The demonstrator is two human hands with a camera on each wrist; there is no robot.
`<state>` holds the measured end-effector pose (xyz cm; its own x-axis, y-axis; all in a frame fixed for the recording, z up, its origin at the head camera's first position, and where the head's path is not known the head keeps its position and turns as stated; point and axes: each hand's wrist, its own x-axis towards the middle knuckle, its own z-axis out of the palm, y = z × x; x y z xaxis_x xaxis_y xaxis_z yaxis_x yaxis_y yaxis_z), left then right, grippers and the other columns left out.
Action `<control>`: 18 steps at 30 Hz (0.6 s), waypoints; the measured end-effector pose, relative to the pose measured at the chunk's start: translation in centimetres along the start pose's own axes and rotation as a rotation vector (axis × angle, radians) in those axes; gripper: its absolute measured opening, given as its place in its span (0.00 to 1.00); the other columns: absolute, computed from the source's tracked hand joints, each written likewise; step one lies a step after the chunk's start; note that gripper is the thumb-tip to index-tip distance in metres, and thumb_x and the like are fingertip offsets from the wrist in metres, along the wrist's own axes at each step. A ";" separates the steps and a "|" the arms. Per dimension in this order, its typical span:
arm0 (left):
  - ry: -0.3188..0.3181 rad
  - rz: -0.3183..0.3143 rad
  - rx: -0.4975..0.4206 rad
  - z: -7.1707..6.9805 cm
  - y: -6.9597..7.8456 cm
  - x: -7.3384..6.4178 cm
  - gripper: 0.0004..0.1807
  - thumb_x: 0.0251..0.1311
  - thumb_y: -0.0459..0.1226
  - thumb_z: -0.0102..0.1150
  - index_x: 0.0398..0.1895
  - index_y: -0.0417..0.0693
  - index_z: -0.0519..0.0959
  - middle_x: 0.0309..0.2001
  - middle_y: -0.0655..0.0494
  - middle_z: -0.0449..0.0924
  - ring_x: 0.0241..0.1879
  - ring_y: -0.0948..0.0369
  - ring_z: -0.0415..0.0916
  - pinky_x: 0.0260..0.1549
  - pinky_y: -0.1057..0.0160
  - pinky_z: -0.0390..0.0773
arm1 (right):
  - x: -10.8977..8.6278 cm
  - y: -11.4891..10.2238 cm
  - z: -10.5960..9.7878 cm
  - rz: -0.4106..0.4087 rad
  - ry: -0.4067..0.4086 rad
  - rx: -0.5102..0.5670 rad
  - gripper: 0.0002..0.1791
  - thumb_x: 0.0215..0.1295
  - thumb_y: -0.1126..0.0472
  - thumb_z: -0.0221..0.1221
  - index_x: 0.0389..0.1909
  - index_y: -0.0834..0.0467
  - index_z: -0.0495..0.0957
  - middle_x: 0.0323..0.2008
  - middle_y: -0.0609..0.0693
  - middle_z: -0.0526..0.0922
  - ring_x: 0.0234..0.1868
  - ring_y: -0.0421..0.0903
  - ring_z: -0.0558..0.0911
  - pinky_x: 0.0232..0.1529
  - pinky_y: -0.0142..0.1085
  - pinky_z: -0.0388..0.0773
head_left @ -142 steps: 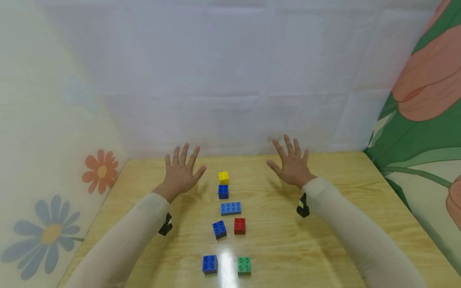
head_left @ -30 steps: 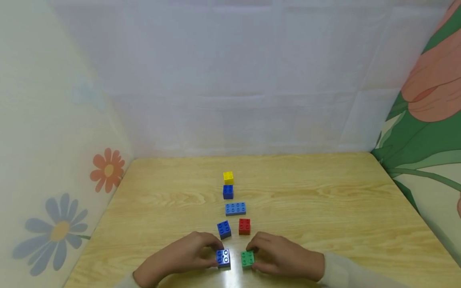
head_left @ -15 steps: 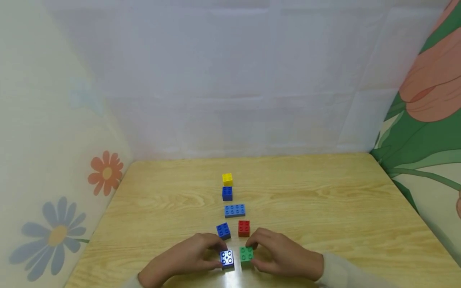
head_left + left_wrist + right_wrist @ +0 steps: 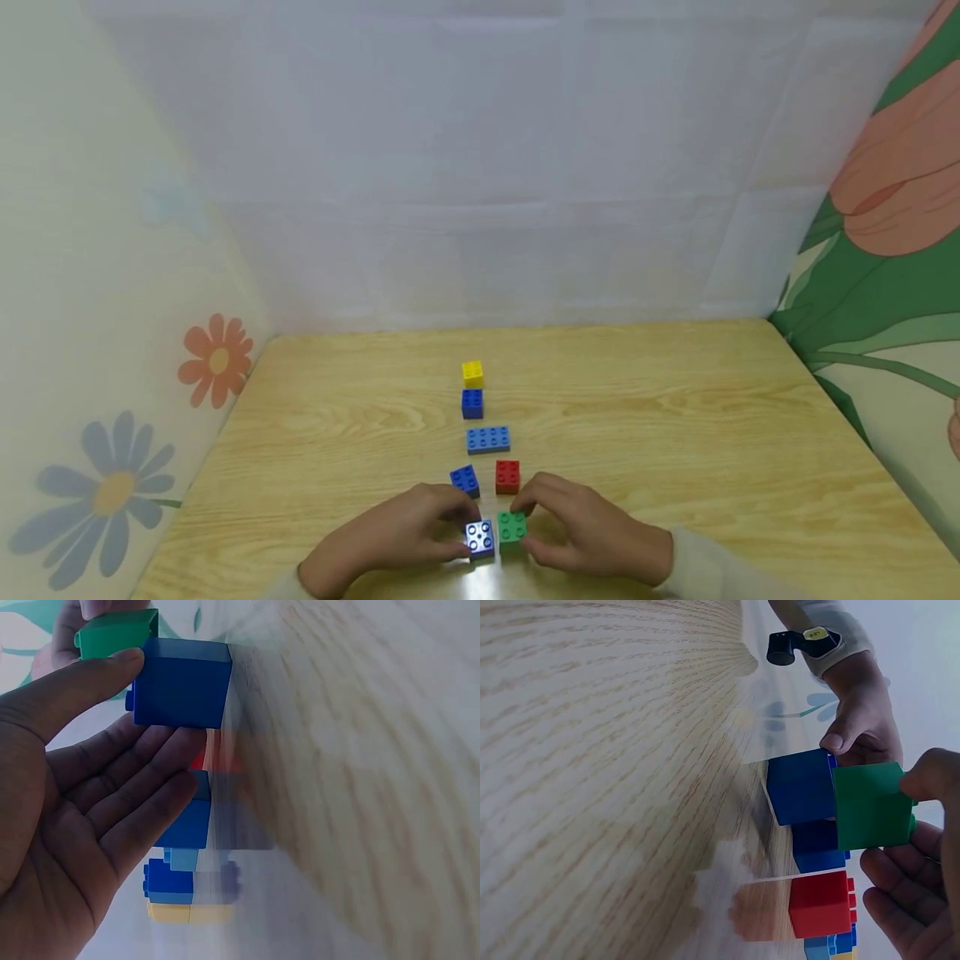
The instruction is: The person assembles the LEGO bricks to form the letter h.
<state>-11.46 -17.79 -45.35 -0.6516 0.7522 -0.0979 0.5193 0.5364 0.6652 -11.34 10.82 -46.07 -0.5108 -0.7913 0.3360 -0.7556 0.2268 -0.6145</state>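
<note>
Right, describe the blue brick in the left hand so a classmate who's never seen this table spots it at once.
On the wooden table, go to the near end, where the left hand and right hand face each other. The right hand holds the green brick; the blue brick is just left of it. Unlike the two other small blue bricks, it is held.

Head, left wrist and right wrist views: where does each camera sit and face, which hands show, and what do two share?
Head: worn there, facing forward and down at the table; left hand and right hand show.
Left wrist: worn there, facing the held blue brick; left hand near, right hand partly visible beyond.
Right wrist: worn there, facing the green brick; right hand near, left hand beyond.
Shared: both wrist views show these two bricks.
</note>
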 end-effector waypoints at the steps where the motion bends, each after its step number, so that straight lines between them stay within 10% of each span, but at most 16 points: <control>1: 0.002 0.006 0.004 0.0 0.0 0.0 0.18 0.60 0.50 0.65 0.48 0.51 0.80 0.43 0.71 0.79 0.42 0.73 0.76 0.45 0.69 0.78 | 0.0 0.0 0.0 0.003 0.001 0.001 0.17 0.67 0.55 0.61 0.54 0.48 0.71 0.48 0.38 0.76 0.49 0.32 0.76 0.49 0.30 0.78; 18: 0.011 0.040 0.050 0.2 -0.1 0.7 0.18 0.59 0.48 0.65 0.48 0.51 0.80 0.42 0.70 0.79 0.42 0.73 0.76 0.43 0.69 0.78 | 0.3 -0.1 -0.1 0.025 0.011 0.032 0.17 0.66 0.56 0.62 0.54 0.48 0.71 0.48 0.38 0.76 0.48 0.32 0.76 0.48 0.31 0.79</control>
<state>-11.85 -17.20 -45.61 -0.6353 0.7696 -0.0635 0.5721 0.5243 0.6307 -11.42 10.57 -45.82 -0.5341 -0.7793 0.3276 -0.7290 0.2284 -0.6453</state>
